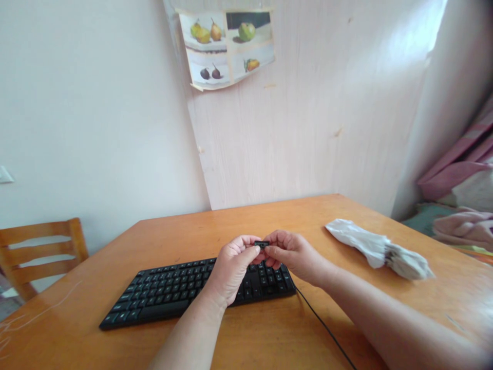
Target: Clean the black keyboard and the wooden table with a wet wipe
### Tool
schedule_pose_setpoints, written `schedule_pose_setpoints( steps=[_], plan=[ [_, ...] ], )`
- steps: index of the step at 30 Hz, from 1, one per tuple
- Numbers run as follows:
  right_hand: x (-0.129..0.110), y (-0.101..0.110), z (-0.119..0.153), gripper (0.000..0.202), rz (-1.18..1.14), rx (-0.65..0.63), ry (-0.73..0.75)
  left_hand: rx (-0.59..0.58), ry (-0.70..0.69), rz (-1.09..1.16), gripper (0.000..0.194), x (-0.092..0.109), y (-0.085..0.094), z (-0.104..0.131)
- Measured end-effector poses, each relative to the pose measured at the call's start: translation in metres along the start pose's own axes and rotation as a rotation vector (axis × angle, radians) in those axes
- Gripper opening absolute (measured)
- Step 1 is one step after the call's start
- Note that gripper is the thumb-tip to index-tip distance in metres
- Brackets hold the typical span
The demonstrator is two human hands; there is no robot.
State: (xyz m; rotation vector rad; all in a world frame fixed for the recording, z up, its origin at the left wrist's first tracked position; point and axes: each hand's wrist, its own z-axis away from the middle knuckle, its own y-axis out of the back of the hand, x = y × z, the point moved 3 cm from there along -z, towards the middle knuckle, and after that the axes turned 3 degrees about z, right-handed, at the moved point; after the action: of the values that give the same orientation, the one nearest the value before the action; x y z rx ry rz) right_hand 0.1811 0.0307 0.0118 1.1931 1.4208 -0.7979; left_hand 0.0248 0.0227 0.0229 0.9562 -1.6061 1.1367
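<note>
A small black piece (261, 244) is pinched between the fingertips of both hands, raised over the right part of a black keyboard (173, 290). My left hand (235, 264) grips its left end with thumb and fingers. On its right end, the thumb and fingers of my right hand (290, 254) are closed. The keyboard lies at a slant on the wooden table, partly covered from view by my left hand and forearm. What the small piece is cannot be made out clearly.
A black cable (325, 326) runs from near the keyboard's right end to the front edge of view. White crumpled plastic with greyish material (379, 249) lies on the table (246, 218) at right. A wooden chair (46, 252) stands at left; fruit pictures (227, 49) hang behind.
</note>
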Motion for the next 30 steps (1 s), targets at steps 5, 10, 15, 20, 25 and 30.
schedule_pose_setpoints(
  steps=[5,10,15,20,25,30],
  plan=[
    [-0.0064,-0.0009,0.0025,0.023,-0.004,0.009,-0.038,0.019,-0.046,-0.065,0.02,0.0013,-0.0016,0.0006],
    [-0.0104,0.0002,0.0032,0.03,-0.181,-0.014,-0.05,0.035,-0.083,-0.108,0.024,0.003,0.002,0.0002],
    [-0.0079,0.0017,0.002,0.03,-0.163,0.002,-0.033,0.027,-0.083,-0.094,0.025,0.0035,0.0018,0.0003],
    [-0.0064,0.0028,0.0004,0.03,-0.101,0.039,0.007,-0.009,-0.078,-0.068,0.026,0.003,0.0003,0.0001],
    [-0.0079,0.0029,0.0002,0.029,-0.091,0.066,0.012,0.017,-0.097,-0.105,0.023,0.0016,0.0015,-0.0002],
    [-0.0105,0.0037,0.0013,0.027,-0.125,0.081,0.004,0.024,-0.121,-0.151,0.02,0.0003,0.0027,0.0001]
  ],
)
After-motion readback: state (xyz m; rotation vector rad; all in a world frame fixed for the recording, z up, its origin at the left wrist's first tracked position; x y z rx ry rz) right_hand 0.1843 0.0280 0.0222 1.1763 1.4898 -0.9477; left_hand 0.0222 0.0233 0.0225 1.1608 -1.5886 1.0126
